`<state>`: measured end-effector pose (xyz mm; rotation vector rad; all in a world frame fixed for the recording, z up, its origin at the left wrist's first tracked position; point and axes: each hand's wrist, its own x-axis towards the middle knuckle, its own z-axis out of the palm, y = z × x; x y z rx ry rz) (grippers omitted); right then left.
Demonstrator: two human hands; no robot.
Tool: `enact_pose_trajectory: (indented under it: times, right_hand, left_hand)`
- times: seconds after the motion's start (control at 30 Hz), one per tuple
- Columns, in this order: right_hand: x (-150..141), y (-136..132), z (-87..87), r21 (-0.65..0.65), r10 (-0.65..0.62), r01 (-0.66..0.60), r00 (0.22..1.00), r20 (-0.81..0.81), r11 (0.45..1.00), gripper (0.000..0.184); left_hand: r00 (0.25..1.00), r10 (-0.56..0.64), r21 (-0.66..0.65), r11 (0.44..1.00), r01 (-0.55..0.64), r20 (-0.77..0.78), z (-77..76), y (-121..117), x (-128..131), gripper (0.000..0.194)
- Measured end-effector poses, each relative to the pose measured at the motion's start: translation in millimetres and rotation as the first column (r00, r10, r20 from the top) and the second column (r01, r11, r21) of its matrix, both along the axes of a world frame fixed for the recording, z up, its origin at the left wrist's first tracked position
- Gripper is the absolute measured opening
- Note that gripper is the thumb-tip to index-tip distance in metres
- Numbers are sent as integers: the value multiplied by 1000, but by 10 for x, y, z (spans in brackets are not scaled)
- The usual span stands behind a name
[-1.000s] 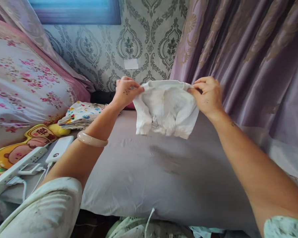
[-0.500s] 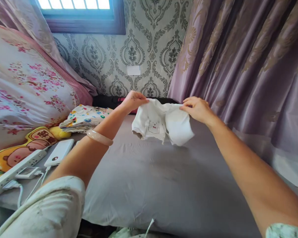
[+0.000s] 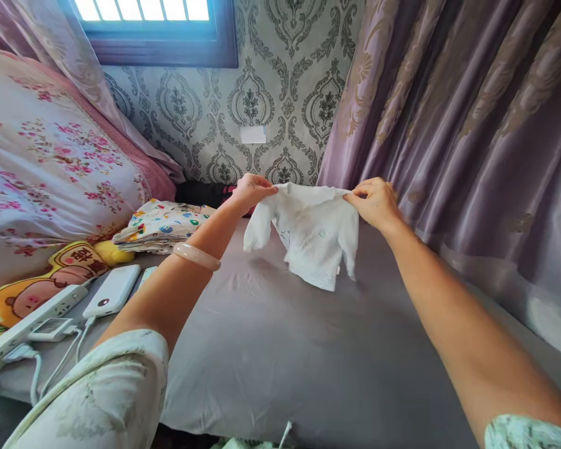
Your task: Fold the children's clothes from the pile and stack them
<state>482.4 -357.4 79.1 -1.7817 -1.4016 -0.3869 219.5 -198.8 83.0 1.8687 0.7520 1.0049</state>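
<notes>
A small white long-sleeved baby shirt [image 3: 311,227] hangs spread between my two hands, above the grey sheet [image 3: 280,355]. My left hand [image 3: 255,189] pinches it at the left shoulder, and my right hand [image 3: 373,198] pinches the right shoulder. The neckline runs between them along the top. Both sleeves dangle, and the lower hem hangs over the sheet. Faint small marks show on the shirt's front. A pale bangle [image 3: 196,256] circles my left forearm.
Left of my arm lies a stack of folded patterned cloths [image 3: 161,224]. Nearer are a yellow cartoon cushion [image 3: 32,293], a white power bank [image 3: 112,291] and a power strip [image 3: 58,305] with cables. Floral bedding [image 3: 60,162] rises at left; a purple curtain [image 3: 449,125] hangs at right.
The shirt was bunched and swung up, with a printed patch showing; now it has dropped open and hangs with sleeves and body extended. Both hands keep their grip in nearly the same place.
</notes>
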Motion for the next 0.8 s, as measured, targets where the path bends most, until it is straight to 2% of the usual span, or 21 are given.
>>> enact_pose_trajectory:
  times: [0.03, 0.07, 0.13, 0.17, 0.2, 0.27, 0.3, 0.33, 0.37, 0.43, 0.47, 0.5, 0.57, 0.6, 0.63, 0.67, 0.73, 0.77, 0.8]
  right_hand:
    - [-4, -45, 46, -89, 103, -107, 994, -47, 990, 36]
    - [-3, -93, 94, -177, 212, -229, 971, -114, 957, 37]
    - [7, -171, 176, -245, 332, -395, 906, -262, 885, 39]
    - [9, -190, 200, -232, 331, -410, 890, -314, 882, 40]
    - [6, -193, 212, -212, 306, -390, 888, -342, 896, 41]
    - [-20, -170, 201, -190, 252, -330, 905, -344, 925, 42]
    - [-38, -154, 186, -204, 254, -332, 909, -331, 921, 41]
    - [-57, -141, 170, -234, 284, -367, 903, -323, 900, 41]
    - [-73, -134, 156, -268, 332, -423, 885, -326, 865, 40]
    - [-94, -134, 141, -314, 408, -523, 837, -364, 792, 40]
    - [-100, -138, 140, -316, 414, -538, 826, -384, 781, 41]
    - [-106, -142, 142, -303, 397, -526, 828, -396, 794, 41]
    - [-115, -151, 152, -262, 347, -472, 844, -409, 842, 41]
    - [-119, -156, 157, -255, 346, -472, 842, -413, 844, 40]
    - [-120, -162, 163, -260, 370, -501, 828, -421, 826, 40]
    - [-120, -167, 167, -266, 411, -549, 802, -433, 792, 40]
    - [-112, -171, 170, -270, 473, -630, 747, -467, 728, 43]
    - [-108, -170, 169, -260, 469, -629, 744, -476, 733, 44]
    - [-108, -170, 168, -241, 444, -599, 759, -476, 764, 45]
  left_hand:
    - [998, -60, -22, 998, 60, -32, 25, -5, -52, 18]
    - [989, -143, -51, 989, 140, -46, 46, -9, -106, 19]
    - [948, -316, -126, 942, 310, -31, 68, -2, -191, 21]
    - [937, -348, -155, 928, 339, -32, 69, 8, -208, 21]
    - [942, -330, -167, 933, 318, -52, 63, 19, -204, 20]
    - [970, -205, -133, 973, 188, -128, 43, 29, -152, 17]
    - [977, -148, -95, 986, 134, -156, 33, 20, -117, 18]
    - [977, -136, -60, 990, 128, -164, 25, 3, -88, 18]
    - [969, -189, -44, 982, 184, -157, 20, -22, -68, 16]
    - [918, -382, -63, 924, 377, -108, 15, -76, -61, 16]
    - [888, -452, -82, 891, 446, -81, 12, -97, -69, 18]
    - [880, -470, -102, 881, 462, -70, 9, -111, -79, 19]
    - [929, -357, -115, 931, 346, -100, 3, -119, -94, 17]
    - [947, -295, -110, 953, 282, -128, 1, -117, -98, 17]
    - [949, -282, -104, 957, 269, -141, 1, -114, -100, 17]
    - [939, -321, -97, 946, 310, -124, 1, -113, -100, 18]
    - [884, -467, -96, 882, 462, -37, 1, -116, -97, 23]
    - [864, -503, -100, 860, 500, -3, -1, -120, -95, 25]
    - [871, -490, -102, 866, 489, 10, -5, -126, -92, 25]
